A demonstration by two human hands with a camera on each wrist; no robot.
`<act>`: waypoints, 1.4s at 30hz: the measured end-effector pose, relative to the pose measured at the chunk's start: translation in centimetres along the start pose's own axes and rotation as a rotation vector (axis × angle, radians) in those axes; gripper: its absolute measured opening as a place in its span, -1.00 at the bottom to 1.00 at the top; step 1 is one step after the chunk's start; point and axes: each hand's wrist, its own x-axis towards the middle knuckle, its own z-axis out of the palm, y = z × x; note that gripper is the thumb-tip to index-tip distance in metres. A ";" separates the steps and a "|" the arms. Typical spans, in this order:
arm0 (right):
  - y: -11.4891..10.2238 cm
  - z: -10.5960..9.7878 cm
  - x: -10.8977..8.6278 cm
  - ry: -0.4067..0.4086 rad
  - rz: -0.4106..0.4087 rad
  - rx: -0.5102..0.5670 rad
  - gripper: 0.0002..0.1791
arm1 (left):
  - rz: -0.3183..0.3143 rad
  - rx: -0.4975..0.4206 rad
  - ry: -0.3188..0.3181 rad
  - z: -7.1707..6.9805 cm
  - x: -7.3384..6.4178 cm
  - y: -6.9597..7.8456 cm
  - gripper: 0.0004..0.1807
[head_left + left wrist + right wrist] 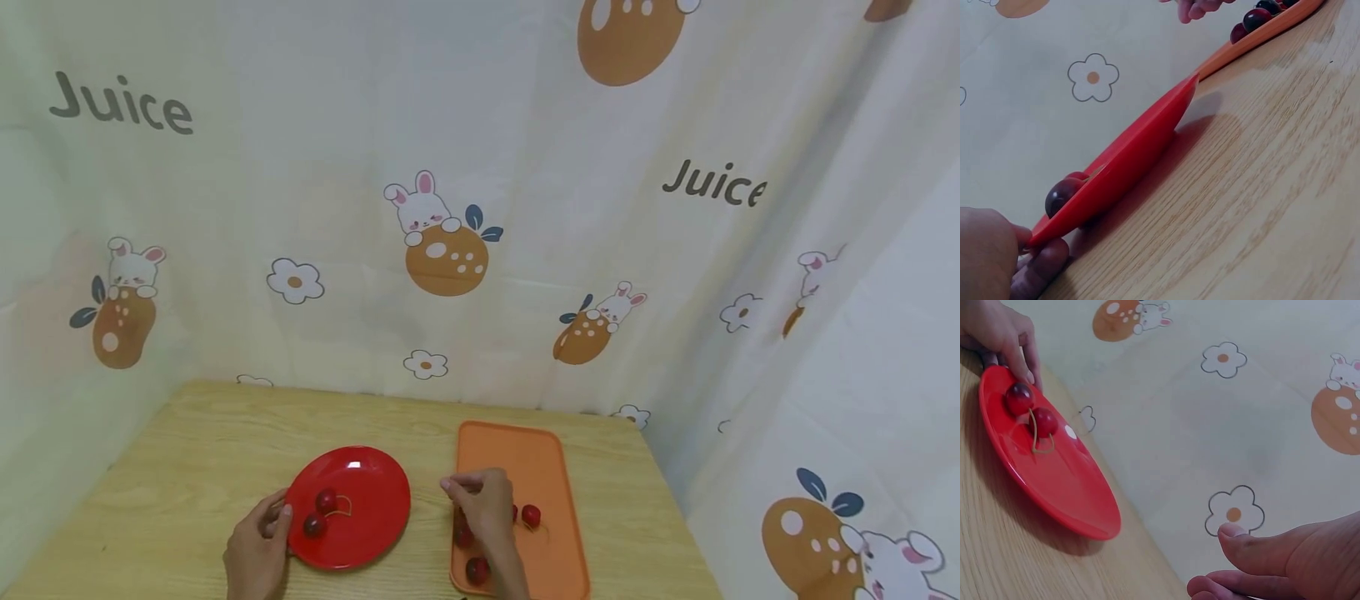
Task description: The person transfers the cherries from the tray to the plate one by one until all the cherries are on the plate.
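My left hand (257, 546) grips the left rim of a round red plate (375, 512), thumb over the edge and fingers below, as the left wrist view shows. Two dark red cherries (326, 501) with joined stems lie on the plate near that hand. Over the left side of an orange tray (510, 450) hovers my right hand (486, 507). In the right wrist view its thumb (1254, 550) and fingers stand apart with nothing between them. Several cherries (477, 571) lie in the tray, some partly hidden by the right hand and forearm.
Plate and tray stand side by side on a light wooden table (300, 417), a strip of wood between them. A pale curtain (337, 208) printed with rabbits, fruit and flowers surrounds the table at the back and sides.
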 end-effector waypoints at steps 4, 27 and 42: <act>0.5 -0.8 0.1 0.026 0.012 -0.028 -0.83 | -0.033 -0.006 -0.011 0.1 0.2 0.0 -0.58; 3.3 -6.0 -0.1 0.158 0.103 -0.136 -0.81 | -0.011 0.003 -0.009 0.1 0.0 0.0 -0.58; 5.5 -7.2 -0.9 0.196 0.067 -0.220 -0.89 | 0.002 0.002 -0.015 0.2 0.1 -0.2 -0.58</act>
